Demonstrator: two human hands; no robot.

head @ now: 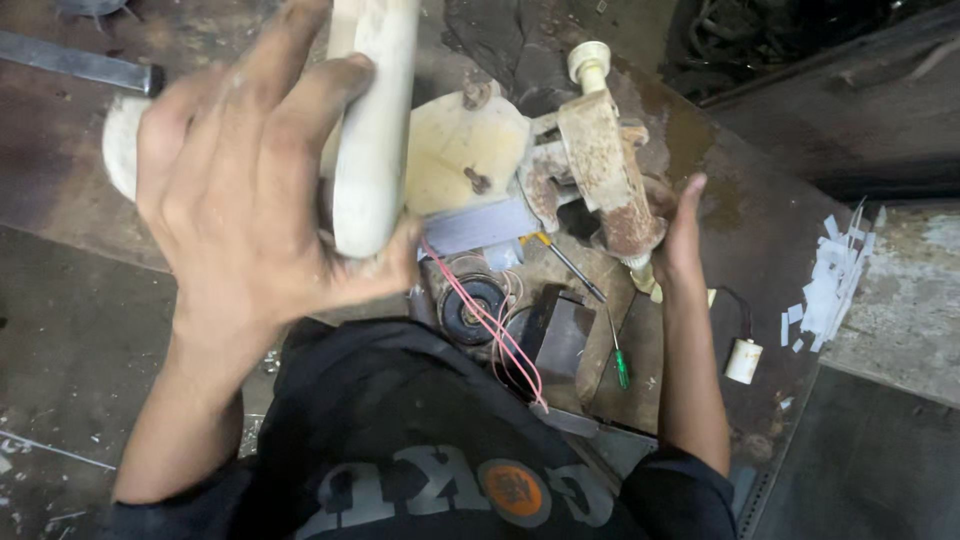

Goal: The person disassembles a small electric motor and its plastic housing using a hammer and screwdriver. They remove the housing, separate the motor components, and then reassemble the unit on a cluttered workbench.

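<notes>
Head view: scraps of white paper (830,280) scattered at the right edge of the bench (60,300), small rectangles and strips, pale against the dark rusty top; just left of them a small white cylinder (743,360) with a black lead, lying near the bench's right front corner. Orange round patch (512,490) with pale lettering on the black shirt at the bottom edge, words left unread. Left hand (250,190) raised close to the camera, fingers curled round a cream-coloured fan blade (372,130), smooth, long and rounded at its lower tip, grubby in places; blade joined to a cream hub plate (465,150) with a rusty bolt at its middle, held over the middle of the bench. Right hand (682,235) open and flat, fingers straight, pressed to the side of a rusted motor bracket (605,165) topped by a cream knob, right of the hub. Below, near the front edge: pink wires (490,320) trailing across a round dark coil (470,310), a dark block (562,335), a green-handled screwdriver (620,365), a second screwdriver with yellow collar (570,265). Flat metal bar (75,62) at the far left corner.
</notes>
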